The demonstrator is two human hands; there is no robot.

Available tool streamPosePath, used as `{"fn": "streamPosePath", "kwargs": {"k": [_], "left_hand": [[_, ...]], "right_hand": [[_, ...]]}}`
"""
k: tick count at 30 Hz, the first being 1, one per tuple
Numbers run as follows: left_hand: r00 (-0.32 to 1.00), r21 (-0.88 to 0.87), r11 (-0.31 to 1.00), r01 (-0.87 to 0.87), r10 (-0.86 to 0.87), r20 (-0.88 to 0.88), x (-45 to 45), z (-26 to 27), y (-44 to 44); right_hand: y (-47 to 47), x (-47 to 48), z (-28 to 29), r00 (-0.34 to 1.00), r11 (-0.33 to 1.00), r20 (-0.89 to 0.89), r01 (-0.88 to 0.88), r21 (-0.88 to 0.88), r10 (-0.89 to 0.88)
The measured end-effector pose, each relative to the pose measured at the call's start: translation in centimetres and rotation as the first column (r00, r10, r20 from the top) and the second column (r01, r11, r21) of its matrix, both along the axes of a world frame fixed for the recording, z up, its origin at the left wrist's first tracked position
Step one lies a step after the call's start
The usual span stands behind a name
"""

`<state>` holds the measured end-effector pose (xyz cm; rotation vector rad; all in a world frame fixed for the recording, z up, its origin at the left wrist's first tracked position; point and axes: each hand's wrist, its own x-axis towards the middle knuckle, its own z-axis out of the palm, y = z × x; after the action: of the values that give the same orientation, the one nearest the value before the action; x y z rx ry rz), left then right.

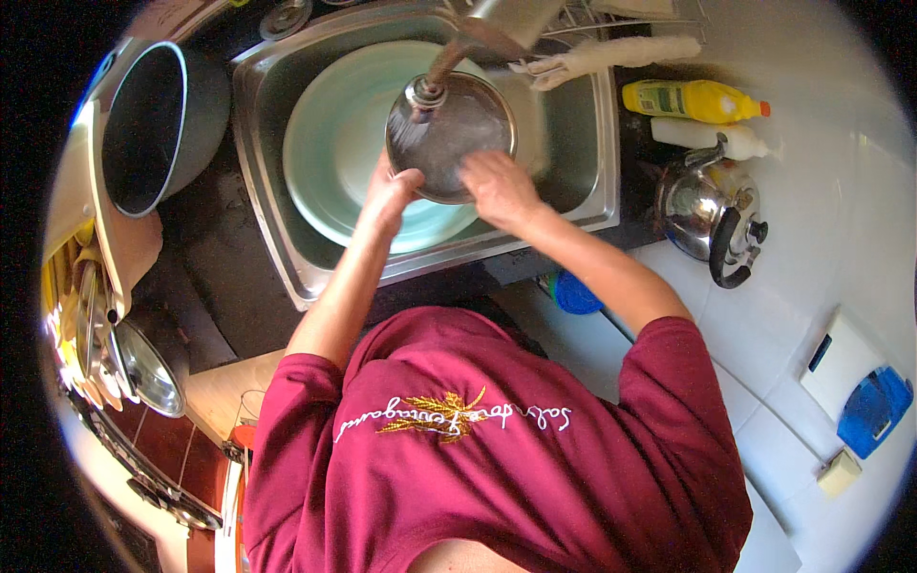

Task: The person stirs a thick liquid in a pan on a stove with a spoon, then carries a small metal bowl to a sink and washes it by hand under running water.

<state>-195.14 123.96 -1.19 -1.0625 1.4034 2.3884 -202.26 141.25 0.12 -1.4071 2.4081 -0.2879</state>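
My left hand (392, 192) grips the near left rim of a round metal bowl (437, 157), its thumb over the edge. The bowl is held under the faucet (427, 93), and water seems to run into it. My right hand (498, 185) is at the bowl's near right side, with blurred fingertips reaching over the rim; whether they hold anything is hidden. Below the bowl, a pale green plastic basin (322, 165) sits in the stainless steel sink (605, 179).
A large pot (204, 122) stands left of the sink. On the right are a yellow detergent bottle (691, 100), a white bottle (716, 140) and a metal kettle (706, 208). A whitish cloth (623, 57) lies by the sink's back right corner. Pans (147, 365) hang at left.
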Motion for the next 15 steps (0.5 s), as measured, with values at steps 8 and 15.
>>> {"fn": "streamPosePath", "kwargs": {"k": [8, 15], "left_hand": [[0.995, 0.138, 0.986, 0.088, -0.094, 0.033, -0.3, 1.1, 3.6], [0.967, -0.061, 0.966, 0.252, -0.254, -0.035, -1.7, 3.0, 4.6]], "right_hand": [[0.8, -5.2, -0.4, 0.770, 0.904, 0.498, 0.239, 0.354, -0.399], [1.9, -9.9, -1.7, 0.403, 0.828, 0.825, 0.545, 0.132, -0.396]]}}
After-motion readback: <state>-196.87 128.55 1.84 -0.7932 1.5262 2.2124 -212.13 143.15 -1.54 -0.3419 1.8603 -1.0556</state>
